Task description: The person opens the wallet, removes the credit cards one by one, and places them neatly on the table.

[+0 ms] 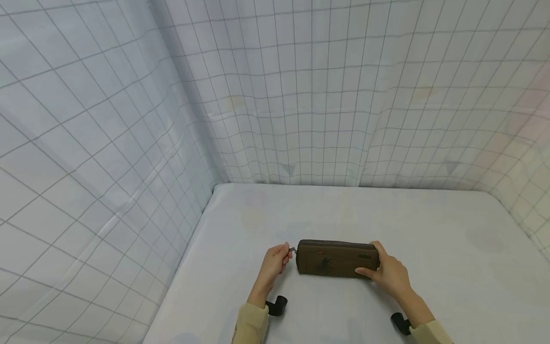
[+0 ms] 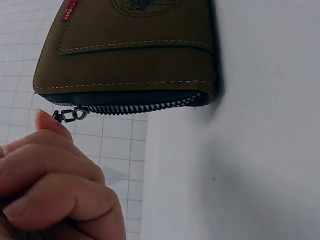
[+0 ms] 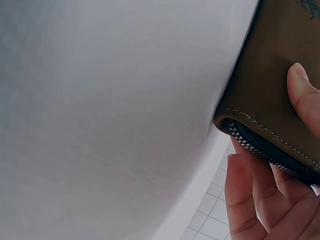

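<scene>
A long brown zip-around wallet stands on its long edge on the white table, with a dark emblem on its front. At its left end, my left hand pinches the small metal zipper pull between thumb and curled fingers. My right hand grips the opposite end, its thumb across the front face and its fingers around the back. Dark zipper teeth run down the wallet's left end in the left wrist view. A red tag shows on the face toward that camera.
The white table reaches back to a white grid-patterned curtain, which also rises along the left and right sides. Black camera mounts sit at both wrists, beside the light sleeves.
</scene>
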The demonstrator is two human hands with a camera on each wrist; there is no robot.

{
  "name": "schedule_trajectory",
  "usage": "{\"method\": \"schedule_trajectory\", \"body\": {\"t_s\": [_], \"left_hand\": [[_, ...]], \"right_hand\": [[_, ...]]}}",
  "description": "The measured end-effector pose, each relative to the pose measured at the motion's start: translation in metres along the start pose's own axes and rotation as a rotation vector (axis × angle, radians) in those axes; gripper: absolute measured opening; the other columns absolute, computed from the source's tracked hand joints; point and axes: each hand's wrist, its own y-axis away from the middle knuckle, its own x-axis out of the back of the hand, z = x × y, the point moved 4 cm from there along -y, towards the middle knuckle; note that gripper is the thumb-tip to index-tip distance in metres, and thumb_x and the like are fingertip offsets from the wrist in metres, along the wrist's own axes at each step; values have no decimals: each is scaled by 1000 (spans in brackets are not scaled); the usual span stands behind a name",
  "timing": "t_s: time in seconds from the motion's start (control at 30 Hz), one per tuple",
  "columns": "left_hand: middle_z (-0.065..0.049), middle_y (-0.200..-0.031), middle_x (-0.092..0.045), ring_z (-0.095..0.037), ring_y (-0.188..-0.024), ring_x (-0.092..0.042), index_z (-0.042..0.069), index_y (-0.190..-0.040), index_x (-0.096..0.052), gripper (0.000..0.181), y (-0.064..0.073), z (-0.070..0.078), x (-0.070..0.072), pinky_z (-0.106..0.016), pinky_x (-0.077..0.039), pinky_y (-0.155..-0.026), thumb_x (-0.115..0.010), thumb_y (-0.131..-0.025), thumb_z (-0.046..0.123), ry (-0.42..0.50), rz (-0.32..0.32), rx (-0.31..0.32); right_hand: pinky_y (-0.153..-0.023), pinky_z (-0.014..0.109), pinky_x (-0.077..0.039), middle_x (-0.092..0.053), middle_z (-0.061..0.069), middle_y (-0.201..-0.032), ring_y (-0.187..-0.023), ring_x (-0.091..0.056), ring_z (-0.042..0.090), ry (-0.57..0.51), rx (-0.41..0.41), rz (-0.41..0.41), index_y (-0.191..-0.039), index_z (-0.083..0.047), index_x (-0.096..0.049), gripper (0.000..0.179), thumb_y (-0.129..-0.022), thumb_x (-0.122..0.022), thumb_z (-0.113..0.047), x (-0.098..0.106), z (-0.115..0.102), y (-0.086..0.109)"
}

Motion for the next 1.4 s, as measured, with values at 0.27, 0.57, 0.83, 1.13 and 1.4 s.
{"method": "schedule_trajectory", "body": {"t_s": [0.27,0.57,0.83,1.13,1.4], "left_hand": [[5,-54,-36,-2,-43,-26,-7,-76,-53,38,12,45,-9,-16,-22,-41,-40,-100,18,32,2,-64],[5,-52,-35,-2,-42,-26,-17,-84,-56,42,20,54,-18,-16,-21,-40,-42,-99,19,-4,35,-68],[6,-49,-37,0,-38,-27,-9,-78,-62,42,6,39,-24,-18,-21,-38,-49,-97,26,-111,110,-110],[6,-46,-40,-6,-41,-33,7,-68,-64,41,5,46,-38,-21,-30,-41,-47,-97,32,-372,180,-251],[7,-46,-44,-5,-41,-39,9,-67,-63,41,5,50,-59,-21,-34,-44,-46,-98,30,-424,171,-274]], "right_hand": [[-45,28,-30,-45,0,-54,-48,-39,14,6,-8,-7,-125,-16,-39,74,-70,-74,-51,-1,4,-1],[-45,28,-30,-51,0,-57,-50,-40,14,0,-15,-12,-124,-16,-39,74,-69,-75,-50,-3,0,0],[-46,28,-31,-58,2,-63,-51,-42,15,4,-9,1,-122,-17,-41,72,-68,-75,-50,-3,1,0],[-46,28,-31,-55,2,-59,-50,-41,14,4,-13,3,-124,-16,-40,74,-69,-76,-49,-3,1,1],[-44,28,-30,-50,0,-54,-48,-39,14,5,-14,4,-124,-16,-39,74,-69,-76,-47,-2,0,0]]}}
